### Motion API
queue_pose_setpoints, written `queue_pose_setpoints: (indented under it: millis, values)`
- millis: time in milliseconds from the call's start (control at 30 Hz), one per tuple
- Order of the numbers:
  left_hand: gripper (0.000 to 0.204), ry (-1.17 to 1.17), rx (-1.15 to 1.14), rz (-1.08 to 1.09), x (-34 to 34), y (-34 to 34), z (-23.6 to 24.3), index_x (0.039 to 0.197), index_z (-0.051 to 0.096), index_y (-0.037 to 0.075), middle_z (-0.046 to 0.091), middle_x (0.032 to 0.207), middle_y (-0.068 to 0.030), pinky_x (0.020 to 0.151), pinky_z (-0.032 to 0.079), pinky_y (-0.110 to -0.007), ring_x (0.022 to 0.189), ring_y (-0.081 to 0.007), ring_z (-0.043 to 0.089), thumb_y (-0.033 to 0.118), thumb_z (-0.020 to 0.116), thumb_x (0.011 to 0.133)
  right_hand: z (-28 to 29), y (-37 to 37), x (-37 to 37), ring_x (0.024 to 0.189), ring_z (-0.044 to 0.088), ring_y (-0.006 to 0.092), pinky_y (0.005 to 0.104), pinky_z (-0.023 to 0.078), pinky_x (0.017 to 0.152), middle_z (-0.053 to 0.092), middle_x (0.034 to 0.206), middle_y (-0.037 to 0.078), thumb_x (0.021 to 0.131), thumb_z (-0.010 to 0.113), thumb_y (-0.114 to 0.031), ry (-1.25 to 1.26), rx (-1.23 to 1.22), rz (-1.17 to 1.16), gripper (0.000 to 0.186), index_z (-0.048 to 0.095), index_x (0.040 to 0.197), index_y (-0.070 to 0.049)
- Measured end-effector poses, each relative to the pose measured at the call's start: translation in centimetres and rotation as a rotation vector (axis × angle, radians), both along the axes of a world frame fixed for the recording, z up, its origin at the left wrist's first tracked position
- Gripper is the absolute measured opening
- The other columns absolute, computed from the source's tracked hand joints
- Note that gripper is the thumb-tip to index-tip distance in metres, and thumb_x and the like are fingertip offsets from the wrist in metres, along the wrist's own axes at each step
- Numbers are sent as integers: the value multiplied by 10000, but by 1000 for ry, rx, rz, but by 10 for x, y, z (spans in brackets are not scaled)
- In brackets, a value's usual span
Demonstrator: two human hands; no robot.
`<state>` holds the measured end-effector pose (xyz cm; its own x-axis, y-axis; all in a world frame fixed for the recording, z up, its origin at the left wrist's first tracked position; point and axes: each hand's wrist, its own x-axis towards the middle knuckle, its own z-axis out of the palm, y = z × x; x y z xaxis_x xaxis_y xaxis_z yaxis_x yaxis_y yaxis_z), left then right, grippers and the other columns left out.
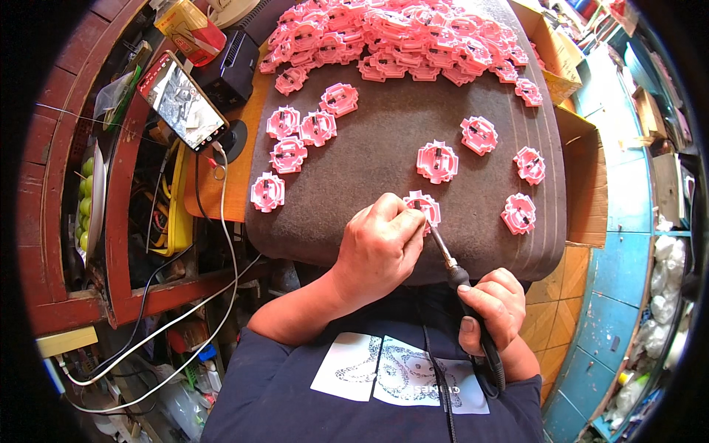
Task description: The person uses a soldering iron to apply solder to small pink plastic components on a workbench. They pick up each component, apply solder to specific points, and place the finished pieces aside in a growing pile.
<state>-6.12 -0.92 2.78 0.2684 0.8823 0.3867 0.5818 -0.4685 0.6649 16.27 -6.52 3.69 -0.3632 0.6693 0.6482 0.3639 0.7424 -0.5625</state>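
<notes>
My right hand (496,310) is closed around the dark handle of a soldering iron (442,246). The iron's metal shaft slants up and left, its tip at a pink plastic part (421,200) on the brown padded surface (354,140). Over the lower left of that part, my left hand (380,240) has its thumb and fingers pinched together; what is between them is hidden. Just beyond lies another pink part (438,162) with a small black piece at its middle. Three similar ones, including one pink part (518,214), lie to the right.
Pink parts (399,37) are heaped at the far edge, and several more (288,155) lie at left. A phone (182,101) on a stand shows a picture; its white cable (229,273) loops down beside the surface. Cardboard boxes (587,177) stand along the right side.
</notes>
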Motion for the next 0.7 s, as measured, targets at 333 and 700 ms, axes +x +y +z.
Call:
queue_pose_setpoints:
  millis: [333, 700]
  values:
    - [102, -2, 6, 15, 0, 0, 1, 955, 715, 51, 619, 897, -124, 696, 545, -439, 773, -333, 659, 68, 768, 870, -6, -5, 8, 624, 579, 280, 395, 486, 584, 625, 786, 124, 977, 682, -257, 88, 15, -85, 363, 652, 1177, 45]
    - [137, 14, -2, 17, 0, 0, 4, 978, 730, 45, 658, 894, -132, 691, 568, -409, 779, -322, 699, 10, 778, 855, -14, 10, -2, 807, 673, 332, 428, 569, 727, 723, 1007, 198, 853, 737, 86, 54, -24, -192, 445, 659, 1284, 7]
